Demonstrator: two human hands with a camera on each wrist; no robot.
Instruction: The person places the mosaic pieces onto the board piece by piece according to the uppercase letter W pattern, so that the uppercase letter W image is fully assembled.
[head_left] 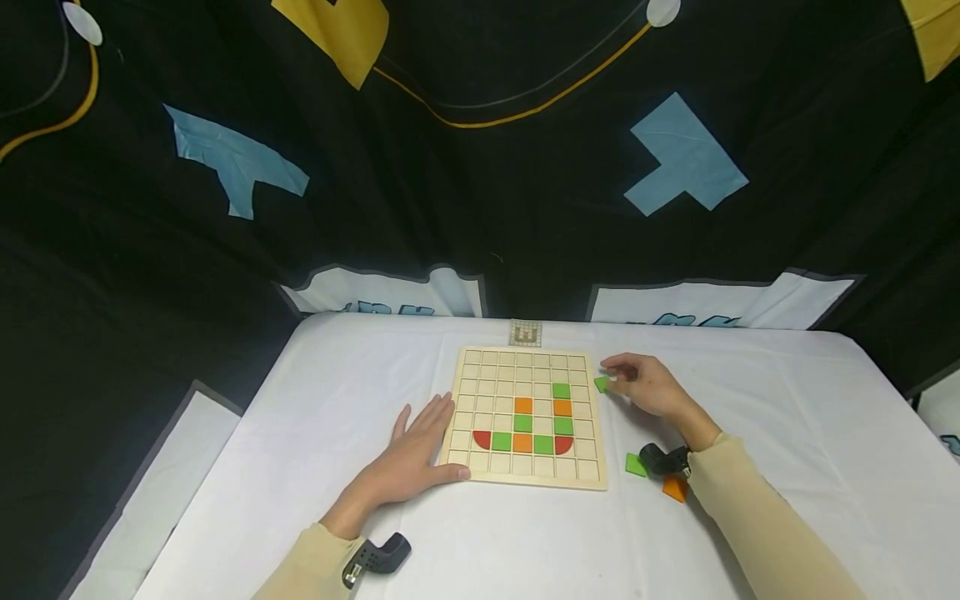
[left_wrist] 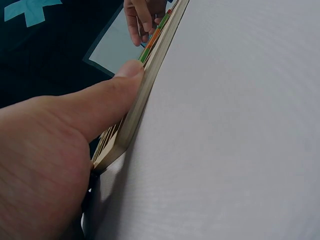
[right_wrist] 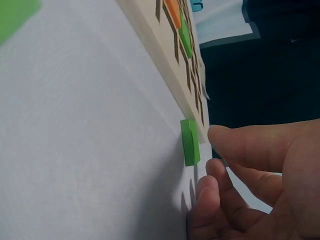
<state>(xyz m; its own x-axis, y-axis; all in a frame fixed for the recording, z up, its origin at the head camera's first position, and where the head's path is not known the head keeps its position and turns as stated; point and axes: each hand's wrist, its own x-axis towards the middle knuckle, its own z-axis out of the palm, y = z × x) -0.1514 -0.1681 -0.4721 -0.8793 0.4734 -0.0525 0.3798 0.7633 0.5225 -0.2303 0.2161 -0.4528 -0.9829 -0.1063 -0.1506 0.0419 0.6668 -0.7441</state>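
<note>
A square wooden grid board [head_left: 480, 477] lies on the white table, holding green, orange and red pieces in some cells. My left hand [head_left: 408, 462] rests at its left side, fingers straight and spread. In the left wrist view the left thumb [left_wrist: 107, 102] touches the board's near edge. Just right of the board is a loose green square tile [head_left: 602, 384], seen from its edge in the right wrist view. Beside that tile is my right hand [head_left: 648, 385], fingers loosely bent, with a gap between thumb and fingers; I see no grip on the tile.
Under the right wrist lie another green tile [head_left: 635, 465] and an orange tile [head_left: 675, 488]. A small patterned card [head_left: 525, 333] sits behind the board. A black curtain [head_left: 465, 208] hangs beyond the table. Both wrists wear dark camera mounts.
</note>
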